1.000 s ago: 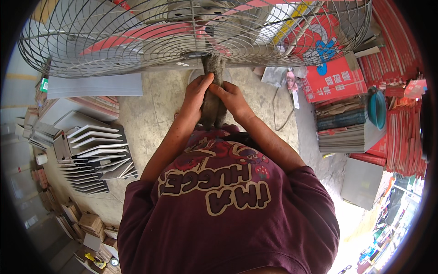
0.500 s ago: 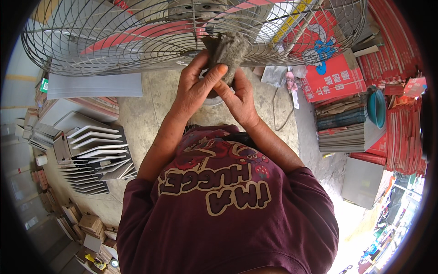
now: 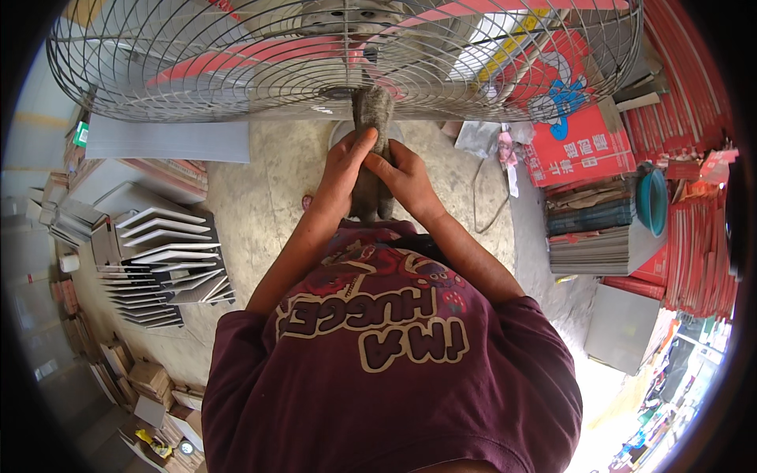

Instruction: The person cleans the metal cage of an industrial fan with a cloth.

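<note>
Both hands' fingers [image 3: 356,154] grip a grey cloth [image 3: 372,110], its lower end hidden.

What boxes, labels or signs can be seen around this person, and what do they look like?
Red cardboard box: right of the fan, flat and rectangular, with a blue and white cartoon figure.
Green label: far left, a small tag on a grey panel's edge.
Red flat packs: right edge, stacked on edge in rows.
Brown cartons: lower left, small and stacked.
</note>
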### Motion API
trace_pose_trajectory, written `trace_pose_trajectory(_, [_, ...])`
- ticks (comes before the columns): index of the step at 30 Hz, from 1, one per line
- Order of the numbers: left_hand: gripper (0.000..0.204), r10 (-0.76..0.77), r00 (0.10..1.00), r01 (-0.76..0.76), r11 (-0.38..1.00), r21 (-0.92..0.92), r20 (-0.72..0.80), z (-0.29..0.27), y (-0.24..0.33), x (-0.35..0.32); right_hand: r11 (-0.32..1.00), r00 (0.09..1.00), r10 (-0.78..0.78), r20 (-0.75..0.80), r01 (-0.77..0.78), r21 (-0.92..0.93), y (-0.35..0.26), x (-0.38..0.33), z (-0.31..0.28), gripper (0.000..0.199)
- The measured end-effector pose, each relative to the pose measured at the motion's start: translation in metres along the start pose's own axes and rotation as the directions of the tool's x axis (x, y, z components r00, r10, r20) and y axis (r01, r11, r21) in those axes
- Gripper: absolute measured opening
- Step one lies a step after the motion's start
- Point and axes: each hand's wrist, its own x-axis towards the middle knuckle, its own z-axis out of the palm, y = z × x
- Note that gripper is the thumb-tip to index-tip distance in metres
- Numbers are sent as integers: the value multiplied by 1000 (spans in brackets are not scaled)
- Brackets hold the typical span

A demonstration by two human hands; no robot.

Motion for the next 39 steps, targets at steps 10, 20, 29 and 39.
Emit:
trace_pose_trajectory(10, [32, 102, 991, -110, 990, -84, -91, 7, 11, -21, 998, 999, -2, 51, -1, 68, 0, -5, 7, 40])
trace_pose_trajectory(20, [35, 315, 949, -315, 946, 80, 16, 14, 49, -28, 972, 975, -219, -32, 221, 81, -26, -3, 26, 35])
trace_pose_trajectory(29, [35, 195, 981, -195, 980, 26, 1, -8, 48, -12, 996, 996, -80, -42, 81, 24, -18, 4, 40, 31])
trace_pose_trajectory(39, [37, 267, 959, -267, 964, -8, 95, -11, 78, -23, 984, 983, -177, -58, 178, 13, -50, -8, 58, 32])
